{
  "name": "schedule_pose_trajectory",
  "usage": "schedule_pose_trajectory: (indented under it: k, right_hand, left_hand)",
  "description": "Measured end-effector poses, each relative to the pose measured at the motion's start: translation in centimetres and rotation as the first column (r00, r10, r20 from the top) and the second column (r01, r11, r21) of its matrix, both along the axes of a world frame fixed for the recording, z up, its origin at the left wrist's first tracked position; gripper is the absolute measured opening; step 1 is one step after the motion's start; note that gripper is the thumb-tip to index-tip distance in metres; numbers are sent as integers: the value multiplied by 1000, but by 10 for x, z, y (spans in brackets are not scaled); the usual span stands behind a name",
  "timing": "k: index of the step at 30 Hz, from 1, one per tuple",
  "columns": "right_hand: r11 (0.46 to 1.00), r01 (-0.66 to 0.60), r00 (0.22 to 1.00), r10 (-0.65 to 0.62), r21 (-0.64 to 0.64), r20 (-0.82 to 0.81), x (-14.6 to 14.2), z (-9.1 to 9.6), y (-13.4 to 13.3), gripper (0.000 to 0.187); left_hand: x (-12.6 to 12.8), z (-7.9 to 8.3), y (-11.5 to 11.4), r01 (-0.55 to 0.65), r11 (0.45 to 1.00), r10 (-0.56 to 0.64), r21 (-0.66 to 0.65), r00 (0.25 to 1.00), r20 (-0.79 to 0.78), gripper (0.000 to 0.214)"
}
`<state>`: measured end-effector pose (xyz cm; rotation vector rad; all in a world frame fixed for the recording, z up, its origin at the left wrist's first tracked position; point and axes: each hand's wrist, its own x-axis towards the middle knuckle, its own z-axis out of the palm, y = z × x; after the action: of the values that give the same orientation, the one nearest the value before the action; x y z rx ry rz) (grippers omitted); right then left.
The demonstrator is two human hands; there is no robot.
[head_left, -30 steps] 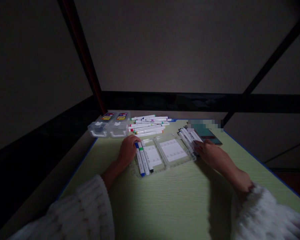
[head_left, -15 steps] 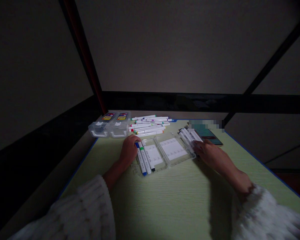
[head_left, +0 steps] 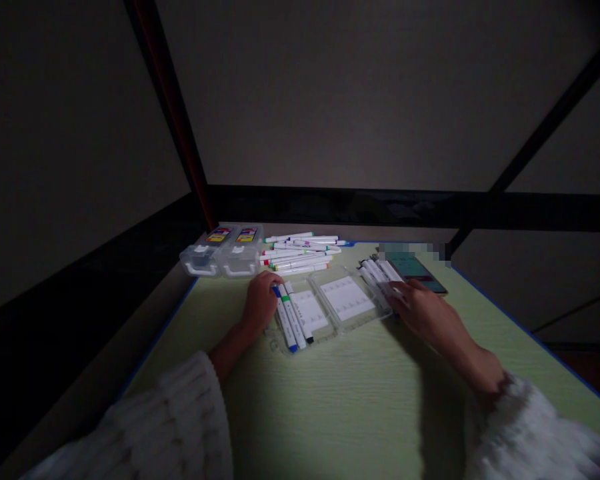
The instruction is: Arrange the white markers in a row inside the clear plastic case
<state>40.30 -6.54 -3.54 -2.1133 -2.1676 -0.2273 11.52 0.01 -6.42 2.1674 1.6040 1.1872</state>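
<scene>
A clear plastic case (head_left: pixel 337 328) lies unfolded on the table, with printed white paper in both halves. In its left half, three white markers (head_left: pixel 291 317) rest side by side, with blue, green and black colour marks. My left hand (head_left: pixel 260 303) is closed at that half's far left corner, fingertips curled over the edge beside the markers' upper ends. To the right of the case is a bunch of several white markers with dark caps (head_left: pixel 380 272). My right hand (head_left: pixel 425 310) has its fingers closed on the near end of that bunch; its fingertips are partly hidden.
Several coloured-tip markers (head_left: pixel 300 257) lie in a loose pile behind the case. Two clear boxes with white handles (head_left: pixel 240 257) stand at the back left. A phone-like device with a lit screen (head_left: pixel 420 273) lies at the right. The pale green table (head_left: pixel 325 413) has blue edging.
The view has shifted slightly. Both hands, the case and the markers hold nearly the same places relative to one another.
</scene>
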Motion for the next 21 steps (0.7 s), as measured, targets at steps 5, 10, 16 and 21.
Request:
schedule_pose_trajectory:
  k: [5,10,16,21]
  right_hand:
    - [995,-45,999,47,92,-20,-9,2,-4,31]
    - [975,-154,985,164,158,-51,-24,6,-12,28]
    - [862,-449,881,472,234,-47,-48,7,-24,26]
    - [799,-547,822,569,249,-21,-57,6,-29,25]
  left_hand:
    - [-2,1,1,-8,1000,8,-12,999,48,33]
    - [-4,4,2,-2,1000,2,-6,997,83,28]
    - [-5,2,6,76,993,-74,96,997,-23,24]
    - [-6,-6,10,82,995,-77,52,994,-82,21]
